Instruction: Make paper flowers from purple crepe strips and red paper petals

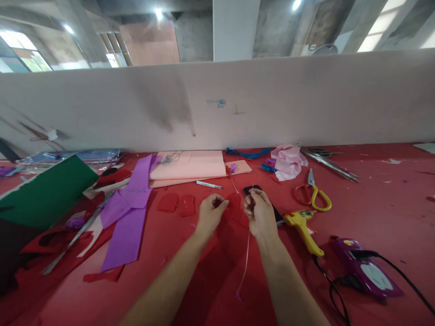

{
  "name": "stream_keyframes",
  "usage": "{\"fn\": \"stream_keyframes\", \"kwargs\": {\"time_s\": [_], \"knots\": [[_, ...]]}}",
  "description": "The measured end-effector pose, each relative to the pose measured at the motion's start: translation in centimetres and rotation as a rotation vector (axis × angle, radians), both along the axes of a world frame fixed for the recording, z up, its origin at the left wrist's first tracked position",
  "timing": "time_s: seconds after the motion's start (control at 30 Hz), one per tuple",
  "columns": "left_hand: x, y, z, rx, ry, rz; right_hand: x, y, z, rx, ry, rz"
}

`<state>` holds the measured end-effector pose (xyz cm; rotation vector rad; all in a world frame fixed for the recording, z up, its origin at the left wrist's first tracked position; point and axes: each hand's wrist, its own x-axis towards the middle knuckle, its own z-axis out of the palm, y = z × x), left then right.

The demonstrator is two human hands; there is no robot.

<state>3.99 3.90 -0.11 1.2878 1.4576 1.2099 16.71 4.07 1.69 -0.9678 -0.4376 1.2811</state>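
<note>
Both my hands are raised over the red table (374, 199), close together. My left hand (210, 213) is closed, its fingertips pinching the edge of a small red petal-shaped piece (234, 204). My right hand (258, 213) is closed on a thin wire (247, 253) that sticks up above the fingers and hangs down past my wrist toward the table. A black phone (276, 213) lies just behind the right hand. Two red cut pieces (176, 203) lie left of my left hand.
Right of my hands lie a yellow glue gun (302, 226), red-and-yellow scissors (314, 194) and a purple device (363, 267) with a black cable. Purple paper strips (131, 213), green sheet (44, 192), pink sheets (190, 165), a pen (209, 184) and crumpled pink paper (288, 160) lie left and behind. A white partition (217, 104) bounds the table.
</note>
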Motion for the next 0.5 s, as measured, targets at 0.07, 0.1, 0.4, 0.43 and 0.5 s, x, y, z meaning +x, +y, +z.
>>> {"fn": "stream_keyframes", "kwargs": {"time_s": [0.07, 0.1, 0.4, 0.43, 0.5], "knots": [[-1.1, -0.9, 0.7, 0.003, -0.134, -0.007, -0.6, -0.4, 0.1, -0.027, 0.026, 0.088], [-1.6, -1.3, 0.9, -0.006, -0.217, -0.003, -1.0, -0.6, 0.1, -0.042, 0.036, 0.133], [-3.9, -2.4, 0.3, -0.107, -0.729, 0.128, -4.5, -2.4, -0.4, -0.061, -0.029, 0.281], [-3.9, -2.4, 0.3, -0.114, -0.736, 0.133, -4.7, -2.6, -0.3, -0.056, -0.062, 0.296], [-4.1, -2.5, 0.5, -0.128, -0.748, 0.137, -4.9, -2.8, -0.4, -0.053, -0.136, 0.355]]}}
